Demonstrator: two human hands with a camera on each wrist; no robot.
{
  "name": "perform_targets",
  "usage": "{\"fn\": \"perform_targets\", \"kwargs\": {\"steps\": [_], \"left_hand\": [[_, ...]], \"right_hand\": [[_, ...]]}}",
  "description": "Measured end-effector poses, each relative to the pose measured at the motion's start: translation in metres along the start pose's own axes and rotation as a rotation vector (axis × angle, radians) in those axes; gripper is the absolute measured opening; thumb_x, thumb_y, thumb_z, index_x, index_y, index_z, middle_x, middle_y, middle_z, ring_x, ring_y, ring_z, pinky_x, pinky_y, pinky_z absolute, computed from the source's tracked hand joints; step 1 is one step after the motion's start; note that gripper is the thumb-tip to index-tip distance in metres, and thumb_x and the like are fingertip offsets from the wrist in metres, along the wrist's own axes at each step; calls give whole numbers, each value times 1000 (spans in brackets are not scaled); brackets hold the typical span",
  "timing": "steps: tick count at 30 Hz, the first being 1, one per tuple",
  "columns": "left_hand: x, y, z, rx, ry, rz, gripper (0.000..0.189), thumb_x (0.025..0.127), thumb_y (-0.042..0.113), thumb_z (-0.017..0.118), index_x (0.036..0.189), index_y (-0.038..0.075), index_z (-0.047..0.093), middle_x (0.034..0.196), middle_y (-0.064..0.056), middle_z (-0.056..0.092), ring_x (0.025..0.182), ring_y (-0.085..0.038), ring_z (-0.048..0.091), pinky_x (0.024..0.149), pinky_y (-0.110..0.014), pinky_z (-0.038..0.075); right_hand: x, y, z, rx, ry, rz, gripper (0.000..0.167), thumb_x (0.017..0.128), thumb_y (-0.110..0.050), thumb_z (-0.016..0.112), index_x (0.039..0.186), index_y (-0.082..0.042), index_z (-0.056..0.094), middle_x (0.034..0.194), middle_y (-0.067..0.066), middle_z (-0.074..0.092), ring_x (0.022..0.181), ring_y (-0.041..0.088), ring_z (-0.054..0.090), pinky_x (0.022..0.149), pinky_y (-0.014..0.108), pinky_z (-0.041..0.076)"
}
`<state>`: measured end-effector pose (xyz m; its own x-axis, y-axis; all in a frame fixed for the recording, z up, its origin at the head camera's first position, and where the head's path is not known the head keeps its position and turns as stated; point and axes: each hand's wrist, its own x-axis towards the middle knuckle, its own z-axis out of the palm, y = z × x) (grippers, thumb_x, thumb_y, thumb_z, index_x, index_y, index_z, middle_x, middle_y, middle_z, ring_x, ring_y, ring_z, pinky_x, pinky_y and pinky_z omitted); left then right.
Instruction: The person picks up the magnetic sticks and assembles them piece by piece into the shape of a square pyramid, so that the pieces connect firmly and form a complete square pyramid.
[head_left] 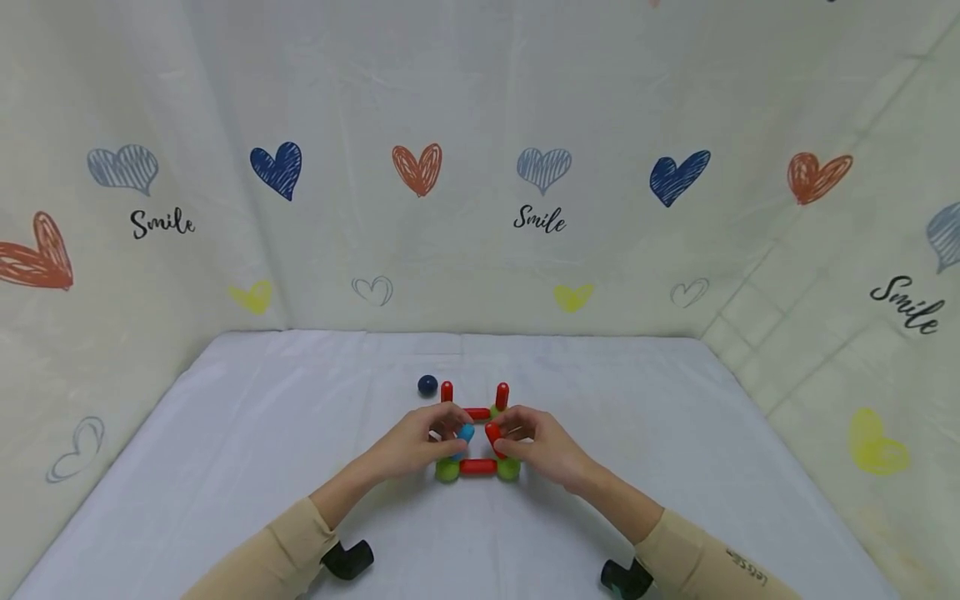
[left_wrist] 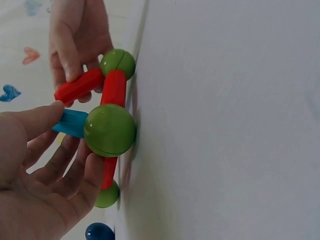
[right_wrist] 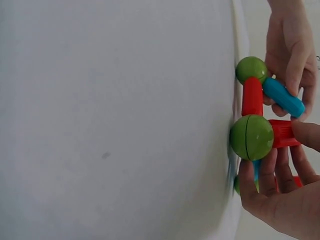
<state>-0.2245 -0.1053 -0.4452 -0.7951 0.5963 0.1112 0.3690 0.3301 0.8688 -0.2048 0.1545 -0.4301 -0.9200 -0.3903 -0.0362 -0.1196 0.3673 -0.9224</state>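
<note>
My left hand [head_left: 420, 437] pinches a blue stick [left_wrist: 71, 123] that stands up from the near left green ball [left_wrist: 110, 130]. Its fingers also lie beside that ball. The right hand [head_left: 547, 446] pinches a red stick [right_wrist: 284, 133] rising from the near right green ball [right_wrist: 252, 137]. Between these two balls runs a lying red stick [head_left: 478, 467]. Behind the hands, another lying red stick [head_left: 477, 413] meets the far right green ball [head_left: 495, 412]. Two upright red sticks [head_left: 502, 396] stand at the frame's back corners; my left hand hides the far left corner in the head view.
A loose dark blue ball [head_left: 427, 384] lies behind the frame on the left. White cloth [head_left: 637, 400] covers the table, and a curtain [head_left: 480, 250] printed with hearts rises at its back edge. Black devices [head_left: 348, 560] sit at both wrists.
</note>
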Motion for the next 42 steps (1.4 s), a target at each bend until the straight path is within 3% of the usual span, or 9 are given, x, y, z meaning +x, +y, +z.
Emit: {"fn": "perform_targets", "kwargs": {"steps": [24, 31, 37, 42], "left_hand": [[1, 2, 0, 20, 3, 19, 29, 97, 21, 74, 123, 15, 64, 104, 4, 66, 95, -17, 63, 82, -32, 55], [2, 2, -1, 25, 16, -11, 29, 96, 22, 75, 123, 17, 65, 104, 6, 66, 96, -17, 62, 83, -32, 55], [-1, 3, -5, 28, 71, -34, 29, 97, 24, 74, 124, 13, 66, 112, 4, 67, 101, -19, 63, 80, -32, 57], [-1, 6, -9, 48, 180, -58, 23, 98, 19, 72, 119, 9, 69, 107, 3, 68, 100, -21, 64, 78, -33, 58]], "right_hand": [[0, 0, 4, -11, 26, -19, 27, 95, -14, 75, 120, -7, 68, 110, 4, 70, 101, 24, 62, 83, 36, 54], [1, 1, 3, -33, 31, -22, 27, 94, -17, 76, 119, -8, 68, 107, 3, 69, 100, 23, 62, 84, 35, 52], [1, 1, -5, -50, 55, -17, 28, 95, -20, 75, 119, -7, 68, 107, 3, 69, 102, 24, 62, 84, 34, 53], [6, 2, -12, -25, 118, -10, 28, 95, -16, 75, 119, -3, 67, 110, 6, 68, 103, 25, 63, 86, 33, 53]]}}
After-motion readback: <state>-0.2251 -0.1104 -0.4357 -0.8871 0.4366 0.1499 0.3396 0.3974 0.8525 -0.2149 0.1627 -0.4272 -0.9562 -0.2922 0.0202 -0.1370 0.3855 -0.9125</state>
